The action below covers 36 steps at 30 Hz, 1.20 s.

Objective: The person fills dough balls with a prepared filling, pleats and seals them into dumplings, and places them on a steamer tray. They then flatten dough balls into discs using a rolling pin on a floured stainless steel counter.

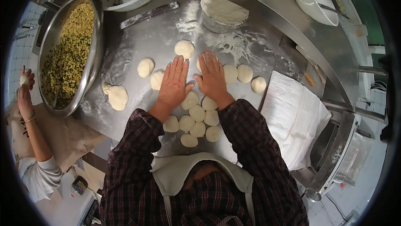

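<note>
Both my hands lie flat, palms down, over dough rounds on a floured steel worktop. Under or beside my left hand a dough round shows at its left edge, and a dough ball touches its fingertips. My right hand partly covers another round; whether it presses on it is hidden. To its right are further rounds. Between my forearms lies a cluster of flattened dough rounds. A loose dough lump and a single ball rest farther left.
At left stands a large steel bowl of chopped filling; beyond it, a co-worker's hands hold a small dough piece. A container of flour and a flat bar lie at the back. White cloth covers something at right.
</note>
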Motion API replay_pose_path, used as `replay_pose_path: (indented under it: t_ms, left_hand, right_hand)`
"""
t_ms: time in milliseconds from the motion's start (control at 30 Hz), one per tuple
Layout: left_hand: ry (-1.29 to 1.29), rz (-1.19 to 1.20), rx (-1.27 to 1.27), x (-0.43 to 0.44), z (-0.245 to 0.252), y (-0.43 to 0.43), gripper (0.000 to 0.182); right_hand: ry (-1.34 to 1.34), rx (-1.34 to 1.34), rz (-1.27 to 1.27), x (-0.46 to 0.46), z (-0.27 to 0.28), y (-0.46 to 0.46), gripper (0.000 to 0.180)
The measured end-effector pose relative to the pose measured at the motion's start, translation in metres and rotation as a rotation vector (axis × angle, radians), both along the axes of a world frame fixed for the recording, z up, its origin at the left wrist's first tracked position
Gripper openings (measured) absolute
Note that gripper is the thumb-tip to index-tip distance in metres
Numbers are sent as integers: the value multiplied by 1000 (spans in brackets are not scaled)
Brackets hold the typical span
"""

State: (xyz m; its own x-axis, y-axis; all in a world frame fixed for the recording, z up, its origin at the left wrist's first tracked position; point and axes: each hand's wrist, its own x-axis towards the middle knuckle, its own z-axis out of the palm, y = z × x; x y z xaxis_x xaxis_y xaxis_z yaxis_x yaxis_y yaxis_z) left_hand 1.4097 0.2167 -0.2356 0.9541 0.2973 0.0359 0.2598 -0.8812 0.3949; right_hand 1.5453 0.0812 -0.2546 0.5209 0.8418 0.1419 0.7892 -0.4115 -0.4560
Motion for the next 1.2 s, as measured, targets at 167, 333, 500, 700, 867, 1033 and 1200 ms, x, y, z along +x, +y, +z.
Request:
replay_pose_path:
  t_ms: [167, 333, 500, 700, 867, 1033, 1200]
  left_hand:
    - [-103, 21, -210, -69, 31, -4, 81]
    - [55, -63, -150, -163, 5, -18, 69]
    - [-98, 187, -53, -163, -15, 16, 63]
    - [-45, 207, 34, -146, -17, 7, 70]
    - [-74, 168, -114, -145, 6, -10, 73]
    - [-58, -81, -245, -155, 3, -73, 68]
    - [-7, -21, -174, -187, -19, -46, 68]
  right_hand:
    - [177, 105, 56, -20, 36, -52, 67]
    - [240, 35, 169, -52, 16, -102, 45]
    - [157, 37, -227, -28, 8, -102, 52]
    - [-20, -133, -200, -51, 8, -100, 73]
    - [75, -87, -246, -42, 24, -119, 69]
    - [87, -89, -304, -76, 11, -193, 63]
    - [30, -120, -328, -90, 16, -194, 64]
